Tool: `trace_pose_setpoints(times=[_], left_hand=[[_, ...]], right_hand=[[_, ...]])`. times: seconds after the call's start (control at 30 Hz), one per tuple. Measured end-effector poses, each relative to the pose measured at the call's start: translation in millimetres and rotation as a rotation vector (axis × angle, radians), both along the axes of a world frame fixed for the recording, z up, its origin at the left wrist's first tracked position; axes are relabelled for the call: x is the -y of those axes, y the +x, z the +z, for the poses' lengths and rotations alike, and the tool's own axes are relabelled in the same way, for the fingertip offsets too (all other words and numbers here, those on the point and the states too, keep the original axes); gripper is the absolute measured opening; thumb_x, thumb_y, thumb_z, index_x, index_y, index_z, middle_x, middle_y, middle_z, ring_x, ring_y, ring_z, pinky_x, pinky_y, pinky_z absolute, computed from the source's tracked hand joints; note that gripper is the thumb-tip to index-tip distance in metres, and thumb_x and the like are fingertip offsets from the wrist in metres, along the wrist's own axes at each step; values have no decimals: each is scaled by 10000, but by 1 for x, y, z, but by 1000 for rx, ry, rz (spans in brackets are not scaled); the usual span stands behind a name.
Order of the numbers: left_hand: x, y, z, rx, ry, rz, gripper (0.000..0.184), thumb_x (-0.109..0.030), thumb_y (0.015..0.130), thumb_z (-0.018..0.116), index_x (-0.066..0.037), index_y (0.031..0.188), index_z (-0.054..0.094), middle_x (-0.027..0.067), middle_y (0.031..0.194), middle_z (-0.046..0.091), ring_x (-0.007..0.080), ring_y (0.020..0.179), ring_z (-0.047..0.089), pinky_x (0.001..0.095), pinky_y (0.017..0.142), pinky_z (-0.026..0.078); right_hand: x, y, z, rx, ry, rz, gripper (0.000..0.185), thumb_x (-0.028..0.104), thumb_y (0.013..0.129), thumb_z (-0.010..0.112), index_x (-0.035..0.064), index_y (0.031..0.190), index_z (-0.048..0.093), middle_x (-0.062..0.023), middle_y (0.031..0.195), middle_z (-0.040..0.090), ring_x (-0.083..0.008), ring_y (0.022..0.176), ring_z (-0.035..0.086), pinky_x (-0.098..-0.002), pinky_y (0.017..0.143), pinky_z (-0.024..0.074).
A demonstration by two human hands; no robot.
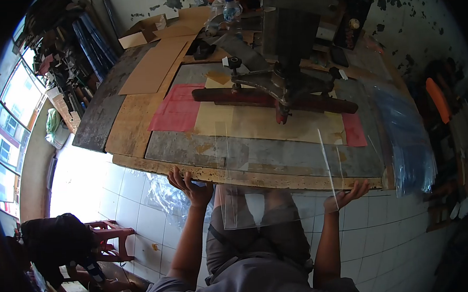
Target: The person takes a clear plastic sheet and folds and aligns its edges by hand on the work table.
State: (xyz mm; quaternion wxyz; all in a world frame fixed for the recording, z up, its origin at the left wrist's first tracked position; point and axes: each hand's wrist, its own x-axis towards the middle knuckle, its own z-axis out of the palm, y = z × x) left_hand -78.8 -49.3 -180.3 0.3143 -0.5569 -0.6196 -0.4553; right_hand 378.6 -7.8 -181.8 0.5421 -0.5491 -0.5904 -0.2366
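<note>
A clear plastic sheet (280,212), folded or layered, lies across the table's front edge and hangs down over my lap. My left hand (191,188) is at the wooden front edge (139,162), left of the sheet, its fingers apart and lightly curled. My right hand (346,195) is beside the sheet's right edge, palm up with fingers stretched out under the table edge. Whether it touches the sheet I cannot tell. Beyond the sheet, a press with a dark red bar (316,103) stands over cream paper (211,118) and pink paper (174,109) on a grey plate (186,148).
Bluish clear sheets (405,137) are stacked at the table's right side. Brown cardboard (153,65) and an open box (143,32) lie back left, with a water bottle (229,10) farther back. A person (59,245) bends near a red stool (112,239) at lower left.
</note>
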Motion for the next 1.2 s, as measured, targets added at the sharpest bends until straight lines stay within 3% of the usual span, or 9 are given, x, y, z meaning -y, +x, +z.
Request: trace_pose_setpoints(times=[0.23,0.33,1.2], left_hand=[[2,-1,-2,3,-19,0,817,-365,857,750,-131,1475,269,273,1586,240,547,1479,173,733,1146,169],[1,-2,-4,2,-13,1,819,-369,856,751,-131,1475,269,273,1583,239,545,1479,173,735,1146,165],[-1,-1,-5,14,0,6,873,-356,840,773,-167,1498,233,275,1574,233,547,1473,179,732,1148,168]], right_hand=[[1,2,-3,-3,-5,-9,610,491,1095,234,64,1511,360,-201,1654,222,-449,1551,85,-662,1217,79],[1,1,-2,-5,-3,-7,614,503,1096,227,29,1450,388,-249,1625,237,-476,1540,79,-692,1200,78],[1,-1,1,-15,-1,3,628,503,1088,243,17,1456,393,-242,1628,236,-467,1546,68,-688,1206,68]])
